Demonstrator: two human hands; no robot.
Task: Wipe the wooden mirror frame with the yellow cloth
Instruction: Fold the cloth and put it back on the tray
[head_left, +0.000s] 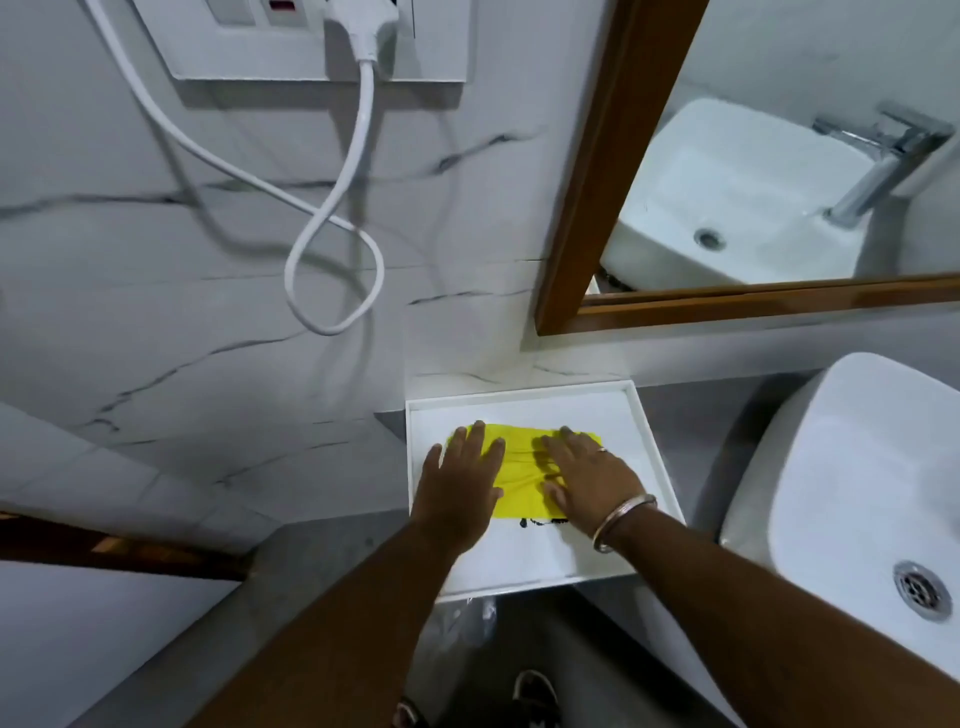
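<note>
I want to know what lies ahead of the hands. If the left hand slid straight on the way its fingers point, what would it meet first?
The left hand lies flat on the yellow cloth, fingers toward the wall. Sliding on, it would likely first meet the white tray at its far rim, then the marble wall.

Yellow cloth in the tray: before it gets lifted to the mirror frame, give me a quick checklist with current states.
1. Yellow cloth within reach, lying in the white tray: ok.
2. Left hand on the cloth: ok, flat on its left part.
3. Right hand on the cloth: ok, flat on its right part.
4. Cloth actually gripped: not ok, both hands lie open, fingers spread.
5. Wooden mirror frame unobstructed: ok, its left and bottom edges show bare above the tray.
6. White cable clear of the path: ok, it hangs to the left of the frame.
</note>
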